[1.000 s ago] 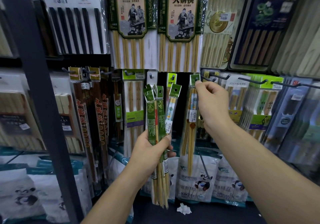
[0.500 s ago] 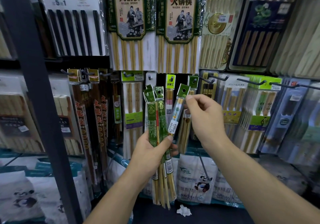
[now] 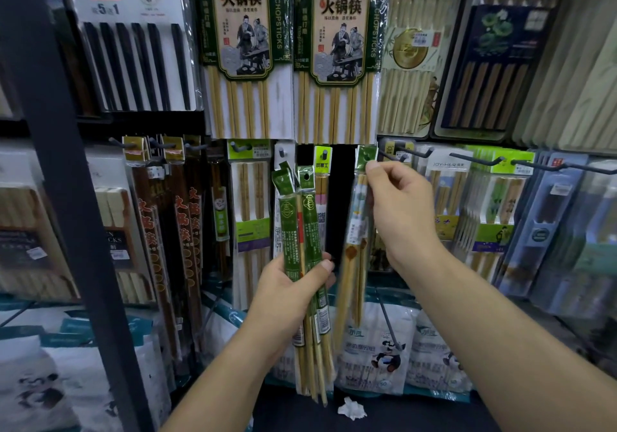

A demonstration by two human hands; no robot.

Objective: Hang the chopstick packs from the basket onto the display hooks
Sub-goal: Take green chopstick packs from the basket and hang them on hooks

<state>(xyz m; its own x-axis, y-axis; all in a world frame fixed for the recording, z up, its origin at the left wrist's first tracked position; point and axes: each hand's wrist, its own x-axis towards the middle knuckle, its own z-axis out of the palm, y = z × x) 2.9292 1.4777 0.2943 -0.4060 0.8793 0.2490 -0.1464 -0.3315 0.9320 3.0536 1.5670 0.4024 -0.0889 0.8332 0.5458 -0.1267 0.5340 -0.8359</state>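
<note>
Right hand [image 3: 400,204] pinches header of one pack [image 3: 352,234], lifted just beside hook [image 3: 394,154], apparently not yet on it; left hand [image 3: 290,284] grips bundle [image 3: 302,218] left to hang; basket out of view

Counted two bare hands: a left hand [image 3: 285,286] and a right hand [image 3: 400,204]. Found two green-sleeved bamboo chopstick packs [image 3: 290,218] gripped in the left hand. Found one clear chopstick pack with a green header card [image 3: 355,228] pinched in the right hand. Saw two tall hot-pot chopstick packs with green-and-cream picture labels [image 3: 243,41] on the top row, plus one white card of black chopsticks [image 3: 133,31]. Noted two panda-printed white bags [image 3: 387,355] below the right hand, a third at far left. Spotted one crumpled white paper scrap [image 3: 350,408].
</note>
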